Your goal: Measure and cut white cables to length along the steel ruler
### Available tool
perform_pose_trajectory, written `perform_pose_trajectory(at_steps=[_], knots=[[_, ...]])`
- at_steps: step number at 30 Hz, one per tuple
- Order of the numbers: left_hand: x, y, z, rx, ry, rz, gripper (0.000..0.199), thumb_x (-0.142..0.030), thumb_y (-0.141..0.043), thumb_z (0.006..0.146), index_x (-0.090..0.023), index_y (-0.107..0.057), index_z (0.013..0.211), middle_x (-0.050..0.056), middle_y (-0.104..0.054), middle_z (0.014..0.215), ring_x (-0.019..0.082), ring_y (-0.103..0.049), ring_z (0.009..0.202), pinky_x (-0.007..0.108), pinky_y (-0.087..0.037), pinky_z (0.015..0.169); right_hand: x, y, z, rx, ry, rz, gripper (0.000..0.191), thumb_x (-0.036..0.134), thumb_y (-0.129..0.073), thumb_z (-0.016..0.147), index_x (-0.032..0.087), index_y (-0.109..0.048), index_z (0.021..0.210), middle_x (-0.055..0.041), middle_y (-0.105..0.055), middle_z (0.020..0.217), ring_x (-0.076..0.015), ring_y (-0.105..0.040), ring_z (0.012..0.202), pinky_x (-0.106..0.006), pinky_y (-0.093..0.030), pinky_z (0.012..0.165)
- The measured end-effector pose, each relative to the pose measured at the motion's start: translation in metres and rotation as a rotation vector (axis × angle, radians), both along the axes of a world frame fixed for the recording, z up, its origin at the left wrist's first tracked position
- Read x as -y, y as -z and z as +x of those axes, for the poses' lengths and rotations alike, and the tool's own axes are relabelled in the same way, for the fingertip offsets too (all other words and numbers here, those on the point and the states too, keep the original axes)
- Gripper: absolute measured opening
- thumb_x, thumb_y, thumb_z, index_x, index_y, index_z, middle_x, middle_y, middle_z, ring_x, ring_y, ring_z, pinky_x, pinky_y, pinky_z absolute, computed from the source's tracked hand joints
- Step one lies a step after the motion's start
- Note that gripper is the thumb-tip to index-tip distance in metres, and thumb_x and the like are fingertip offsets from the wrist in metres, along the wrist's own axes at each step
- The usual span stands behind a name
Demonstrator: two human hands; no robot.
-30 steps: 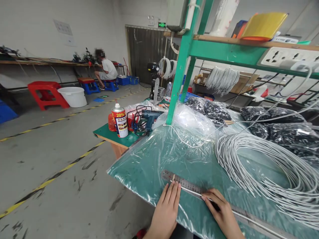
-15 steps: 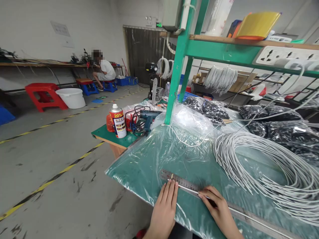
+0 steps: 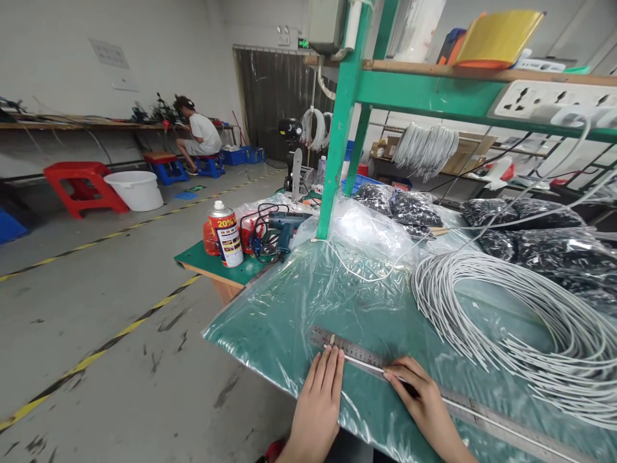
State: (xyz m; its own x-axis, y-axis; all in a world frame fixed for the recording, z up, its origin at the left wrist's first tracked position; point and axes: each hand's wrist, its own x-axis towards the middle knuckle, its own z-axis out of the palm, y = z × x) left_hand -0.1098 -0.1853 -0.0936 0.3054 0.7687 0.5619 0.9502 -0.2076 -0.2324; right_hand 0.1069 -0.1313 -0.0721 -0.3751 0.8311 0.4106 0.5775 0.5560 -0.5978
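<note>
A long steel ruler (image 3: 357,352) lies slantwise along the near part of the plastic-covered green table (image 3: 289,328). Against its edge runs a straight white cable (image 3: 482,417). My left hand (image 3: 315,405) rests flat, fingers stretched, its fingertips pressing near the cable's left end on the ruler. Farther right, my right hand (image 3: 420,395) pinches the same cable between thumb and fingers above the ruler; part of the cable is hidden under this hand. Just beyond it sits a big coil of grey-white cables (image 3: 438,292), with many cut ends pointing toward me.
Bags of black parts (image 3: 554,257) fill the back right. A spray can (image 3: 226,235) and a heat gun (image 3: 285,231) stand at the far left corner. A green post (image 3: 337,154) carries a shelf with a power strip (image 3: 549,103). A person (image 3: 202,134) sits across the room.
The view has shifted very slightly. Both hands, the cable and the ruler stay essentially in place.
</note>
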Motion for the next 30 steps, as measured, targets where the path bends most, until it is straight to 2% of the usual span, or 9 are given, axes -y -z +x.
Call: perform_pose_trajectory(at_steps=[7,14,21,28,30], knots=[[-0.0012,0.0020,0.0014,0.040,-0.009,0.006,0.077,-0.006,-0.044,0.055,-0.008,-0.044,0.132,0.008,-0.052,0.136,0.024,-0.052,0.122,0.032,-0.056,0.094,-0.0022,-0.0023,-0.0013,0.005,-0.007,-0.002,0.033,0.040,-0.047,0.095,0.021,-0.070,0.081,-0.0069,-0.064,0.082,-0.0178,-0.064,0.076,-0.025,-0.053,0.068],[-0.0012,0.0033,0.0015,0.045,-0.009,0.037,0.071,-0.005,-0.042,0.062,-0.010,-0.043,0.133,0.006,-0.053,0.135,0.022,-0.053,0.121,0.031,-0.056,0.093,-0.0028,-0.0036,-0.0023,-0.032,-0.011,-0.020,0.032,0.040,-0.048,0.094,0.020,-0.068,0.079,-0.0060,-0.064,0.081,-0.0166,-0.064,0.076,-0.023,-0.052,0.067],[-0.0016,0.0001,0.0014,0.046,-0.012,0.032,0.073,-0.006,-0.043,0.060,-0.010,-0.044,0.133,0.005,-0.053,0.135,0.022,-0.050,0.123,0.030,-0.052,0.096,-0.0022,-0.0047,-0.0009,-0.030,-0.007,-0.049,0.034,0.043,-0.048,0.094,0.020,-0.069,0.078,-0.0069,-0.064,0.081,-0.0170,-0.063,0.077,-0.024,-0.052,0.068],[-0.0029,0.0036,0.0007,0.052,0.004,0.050,0.067,-0.009,-0.046,0.063,-0.008,-0.047,0.130,0.006,-0.055,0.133,0.023,-0.047,0.125,0.032,-0.046,0.100,-0.0030,-0.0041,-0.0015,-0.003,-0.008,-0.026,0.033,0.040,-0.047,0.095,0.021,-0.068,0.079,-0.0067,-0.064,0.082,-0.0173,-0.063,0.078,-0.025,-0.053,0.069],[-0.0032,0.0036,0.0003,0.051,0.006,0.054,0.066,-0.010,-0.046,0.065,-0.008,-0.047,0.130,0.006,-0.055,0.133,0.023,-0.046,0.125,0.032,-0.044,0.101,-0.0032,-0.0027,-0.0014,0.020,-0.010,-0.011,0.033,0.039,-0.044,0.096,0.020,-0.069,0.084,-0.0076,-0.064,0.085,-0.0177,-0.063,0.080,-0.026,-0.053,0.070]])
